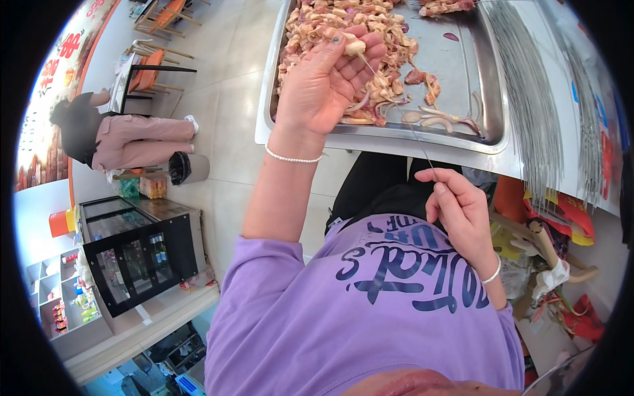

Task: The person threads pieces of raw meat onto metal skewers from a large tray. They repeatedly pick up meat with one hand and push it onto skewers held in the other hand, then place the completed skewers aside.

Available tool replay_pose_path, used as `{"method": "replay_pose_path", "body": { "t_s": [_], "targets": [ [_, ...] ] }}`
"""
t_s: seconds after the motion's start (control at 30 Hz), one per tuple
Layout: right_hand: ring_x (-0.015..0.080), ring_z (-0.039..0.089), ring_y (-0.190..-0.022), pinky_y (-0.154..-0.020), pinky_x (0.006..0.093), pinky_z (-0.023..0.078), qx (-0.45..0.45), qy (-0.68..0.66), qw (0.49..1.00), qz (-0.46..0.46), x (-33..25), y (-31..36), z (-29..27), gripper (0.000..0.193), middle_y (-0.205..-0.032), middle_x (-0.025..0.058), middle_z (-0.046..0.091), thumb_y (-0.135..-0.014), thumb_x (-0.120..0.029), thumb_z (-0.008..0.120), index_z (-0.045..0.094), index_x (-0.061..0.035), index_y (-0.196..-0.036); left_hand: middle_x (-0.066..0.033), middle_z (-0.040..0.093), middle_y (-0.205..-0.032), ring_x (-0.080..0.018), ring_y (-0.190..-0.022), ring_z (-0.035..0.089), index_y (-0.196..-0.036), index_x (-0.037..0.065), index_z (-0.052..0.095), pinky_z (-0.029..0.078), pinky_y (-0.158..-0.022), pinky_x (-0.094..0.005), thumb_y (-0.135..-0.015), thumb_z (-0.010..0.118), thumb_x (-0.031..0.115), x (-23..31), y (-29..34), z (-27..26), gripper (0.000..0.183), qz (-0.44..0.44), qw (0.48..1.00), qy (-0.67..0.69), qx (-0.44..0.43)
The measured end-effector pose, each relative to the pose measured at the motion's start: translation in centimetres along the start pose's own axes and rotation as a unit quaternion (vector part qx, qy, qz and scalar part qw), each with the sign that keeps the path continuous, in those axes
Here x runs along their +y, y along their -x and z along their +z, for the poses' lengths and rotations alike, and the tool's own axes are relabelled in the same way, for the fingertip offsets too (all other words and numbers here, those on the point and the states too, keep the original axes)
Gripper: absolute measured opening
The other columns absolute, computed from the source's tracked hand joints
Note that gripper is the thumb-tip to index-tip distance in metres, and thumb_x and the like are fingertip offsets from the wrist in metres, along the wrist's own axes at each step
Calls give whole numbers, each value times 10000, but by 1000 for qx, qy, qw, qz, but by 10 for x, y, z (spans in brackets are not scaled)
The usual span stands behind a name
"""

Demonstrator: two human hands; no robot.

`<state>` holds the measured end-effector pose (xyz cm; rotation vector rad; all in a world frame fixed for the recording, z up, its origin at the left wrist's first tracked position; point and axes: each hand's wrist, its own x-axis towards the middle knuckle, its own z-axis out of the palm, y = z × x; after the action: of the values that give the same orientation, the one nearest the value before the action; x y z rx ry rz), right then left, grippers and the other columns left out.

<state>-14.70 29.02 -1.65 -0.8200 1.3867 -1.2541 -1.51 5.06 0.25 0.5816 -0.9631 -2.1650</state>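
Note:
My left hand (pixel 323 82) is over the near left part of a metal tray (pixel 492 142), palm turned up. Its thumb and fingers hold a pale piece of raw meat (pixel 354 46) at the tip of a thin metal skewer (pixel 413 131). My right hand (pixel 462 208) pinches the other end of that skewer, below the tray's near edge and close to my body. Chopped raw meat (pixel 389 30) mixed with sliced onion fills the tray's left side. Onion strips (pixel 439 120) lie along its near edge.
Many bare metal skewers (pixel 528 99) lie in a bundle right of the tray. Bags and packaging (pixel 541 264) are stacked below at the right. Leftward are a person (pixel 125 138) bending at a table, a bin (pixel 191 168) and a glass-fronted drinks fridge (pixel 142 257).

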Motion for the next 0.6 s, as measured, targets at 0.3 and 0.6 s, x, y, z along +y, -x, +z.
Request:
{"method": "replay_pose_path", "body": {
  "t_s": [0.3,0.6],
  "targets": [
    [39,511,-599,-562,188,403,21,-12,999,25,7,4,-6,254,-704,-5,568,-1024,-72,451,641,36,-1154,-85,670,-1151,-194,-1089,639,-1262,23,600,510,-914,-307,-1013,583,200,-15,0,2,306,38,999,-3,17],
    [38,521,-611,-568,188,414,20,-7,1000,2,7,9,-6,250,-744,-4,593,-1015,-47,459,644,32,-1163,-8,680,-1060,-80,-886,593,-1215,50,642,472,-820,-260,-991,628,207,-25,-3,0,273,68,996,-36,47]
  ]
}}
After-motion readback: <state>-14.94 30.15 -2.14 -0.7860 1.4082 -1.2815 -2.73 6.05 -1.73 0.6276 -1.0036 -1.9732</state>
